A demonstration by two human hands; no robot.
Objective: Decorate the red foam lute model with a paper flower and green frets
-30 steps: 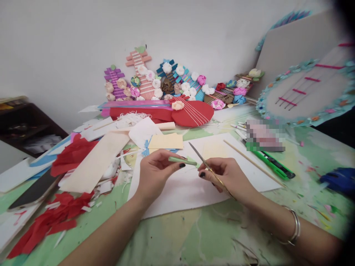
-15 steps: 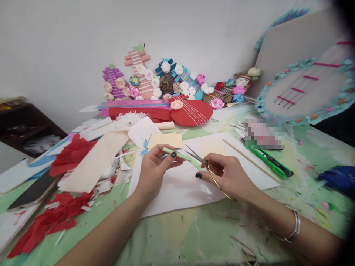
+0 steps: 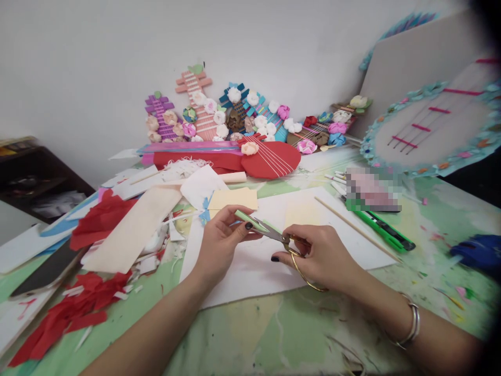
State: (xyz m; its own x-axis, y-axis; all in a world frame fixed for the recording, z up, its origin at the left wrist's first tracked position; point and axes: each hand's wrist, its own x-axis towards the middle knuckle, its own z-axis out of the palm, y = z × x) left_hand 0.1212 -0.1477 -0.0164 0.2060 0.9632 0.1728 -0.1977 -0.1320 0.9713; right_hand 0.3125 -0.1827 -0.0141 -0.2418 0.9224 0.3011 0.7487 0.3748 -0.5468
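Note:
My left hand (image 3: 223,240) pinches a light green paper strip (image 3: 243,214) between thumb and fingers. My right hand (image 3: 323,253) is closed on gold-handled scissors (image 3: 299,269), the thumb and fingers at the loops. The scissor blades lie along the green strip, pointing towards my left fingertips. Whether the blades have cut into the paper I cannot tell. Below both hands a white board (image 3: 242,282) rests on the table, and a pale yellow paper piece (image 3: 235,198) lies just beyond my left hand.
A thin wooden stick (image 3: 352,227) and a green utility knife (image 3: 385,230) lie to the right. Red paper scraps (image 3: 74,313) and a cream strip (image 3: 135,232) spread over the left. A red paper instrument (image 3: 272,159) and flower-decorated ones (image 3: 205,112) stand at the back.
The scissors have come left and down onto the green strip, their blades less apart than before. My right hand moved with them, and the strip has tilted slightly.

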